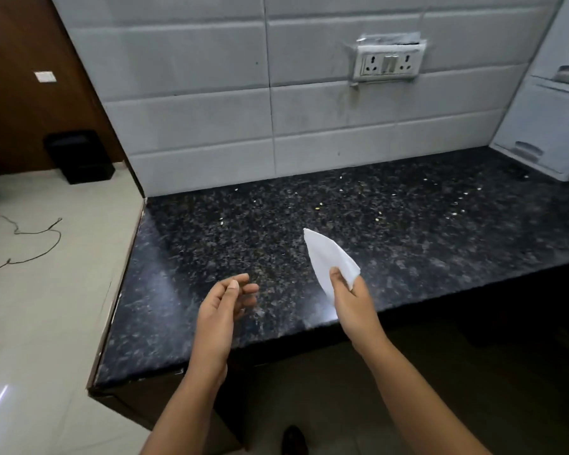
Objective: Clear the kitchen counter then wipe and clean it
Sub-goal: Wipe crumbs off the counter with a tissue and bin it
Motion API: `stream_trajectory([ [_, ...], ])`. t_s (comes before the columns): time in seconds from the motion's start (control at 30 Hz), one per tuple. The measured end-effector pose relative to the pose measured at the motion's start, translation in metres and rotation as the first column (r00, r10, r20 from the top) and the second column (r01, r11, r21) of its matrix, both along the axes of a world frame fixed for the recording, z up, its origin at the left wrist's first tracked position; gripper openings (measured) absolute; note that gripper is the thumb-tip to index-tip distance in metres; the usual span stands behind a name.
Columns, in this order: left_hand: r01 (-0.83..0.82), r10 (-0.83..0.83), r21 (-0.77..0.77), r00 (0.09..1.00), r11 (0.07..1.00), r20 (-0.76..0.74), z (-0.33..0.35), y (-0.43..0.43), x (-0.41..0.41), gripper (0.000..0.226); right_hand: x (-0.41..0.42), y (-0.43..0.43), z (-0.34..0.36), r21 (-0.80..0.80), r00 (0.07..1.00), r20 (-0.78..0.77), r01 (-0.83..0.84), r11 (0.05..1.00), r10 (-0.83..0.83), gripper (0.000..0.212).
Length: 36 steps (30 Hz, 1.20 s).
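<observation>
The black speckled granite counter (243, 244) fills the middle of the view, with several small pale crumbs (378, 220) scattered over its far half. My right hand (350, 297) hovers over the front part of the counter and pinches a folded white tissue (329, 257) that points up and away. My left hand (225, 302) floats beside it, to the left, with fingers loosely curled and nothing in them. Neither hand touches the counter.
A white appliance (552, 126) stands at the counter's far right corner. A double wall socket (388, 64) sits on the white tiled backsplash. On the floor to the left are a black bin (79, 157) and a thin loose cable (33, 244). The counter's left edge drops to the floor.
</observation>
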<state>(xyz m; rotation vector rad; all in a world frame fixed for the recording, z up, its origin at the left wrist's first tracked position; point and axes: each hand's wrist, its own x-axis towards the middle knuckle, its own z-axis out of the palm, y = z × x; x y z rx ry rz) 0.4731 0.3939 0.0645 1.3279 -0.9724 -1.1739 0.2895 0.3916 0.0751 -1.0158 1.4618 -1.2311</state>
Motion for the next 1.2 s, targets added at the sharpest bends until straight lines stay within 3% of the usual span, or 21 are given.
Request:
stream_trajectory([
  [0.23, -0.013, 0.011, 0.039, 0.999, 0.999, 0.032, -0.028, -0.073, 0.044, 0.025, 0.042, -0.07, -0.033, -0.132, 0.925, -0.353, -0.195, 0.972, 0.137, 0.038],
  [0.37, -0.026, 0.025, 0.019, 0.998, 0.999, 0.05, -0.043, -0.102, 0.07, 0.025, 0.061, -0.107, -0.051, -0.198, 0.795, -0.556, -0.409, 0.891, 0.242, 0.058],
  [0.47, -0.035, 0.034, 0.005, 0.995, 0.999, 0.093, -0.053, -0.121, 0.093, 0.023, 0.082, -0.135, -0.07, -0.141, 0.584, -0.769, -0.552, 0.822, 0.26, 0.07],
  [0.6, -0.018, 0.026, -0.053, 0.986, 0.998, 0.164, -0.065, -0.136, 0.127, 0.019, 0.121, -0.147, -0.086, 0.111, 0.309, -0.871, -0.633, 0.766, 0.382, 0.073],
  [0.67, 0.008, 0.012, -0.072, 0.963, 0.997, 0.269, -0.077, -0.14, 0.152, 0.017, 0.142, -0.147, -0.1, 0.238, 0.141, -0.888, -0.672, 0.701, 0.437, 0.075],
  [0.73, 0.045, 0.007, -0.104, 0.89, 0.994, 0.456, -0.093, -0.144, 0.178, 0.015, 0.157, -0.144, -0.113, 0.348, 0.05, -0.857, -0.678, 0.648, 0.513, 0.074],
  [0.8, 0.14, -0.027, -0.109, 0.726, 0.984, 0.687, -0.108, -0.145, 0.203, 0.028, 0.169, -0.138, -0.119, 0.418, 0.075, -0.801, -0.639, 0.646, 0.594, 0.092],
  [0.83, 0.189, -0.043, -0.108, 0.656, 0.976, 0.753, -0.116, -0.146, 0.214, 0.035, 0.175, -0.138, -0.119, 0.416, 0.134, -0.79, -0.6, 0.684, 0.598, 0.093],
  [0.9, 0.237, -0.087, -0.066, 0.583, 0.969, 0.807, -0.125, -0.146, 0.226, 0.044, 0.185, -0.139, -0.121, 0.367, 0.23, -0.804, -0.534, 0.761, 0.549, 0.083],
  [0.97, 0.268, -0.133, -0.018, 0.536, 0.963, 0.833, -0.132, -0.142, 0.235, 0.045, 0.195, -0.14, -0.132, 0.291, 0.18, -0.889, -0.488, 0.823, 0.421, 0.07],
  [1.07, 0.283, -0.111, -0.05, 0.525, 0.958, 0.844, -0.135, -0.133, 0.247, 0.044, 0.191, -0.15, -0.14, 0.25, 0.163, -0.926, -0.413, 0.876, 0.342, 0.058],
  [1.17, 0.218, -0.056, -0.085, 0.568, 0.972, 0.821, -0.135, -0.124, 0.258, 0.045, 0.178, -0.167, -0.132, 0.227, 0.328, -0.886, -0.314, 0.922, 0.329, 0.07],
  [1.2, 0.182, -0.032, -0.095, 0.592, 0.979, 0.805, -0.137, -0.12, 0.263, 0.046, 0.183, -0.167, -0.126, 0.215, 0.344, -0.874, -0.358, 0.909, 0.342, 0.07],
])
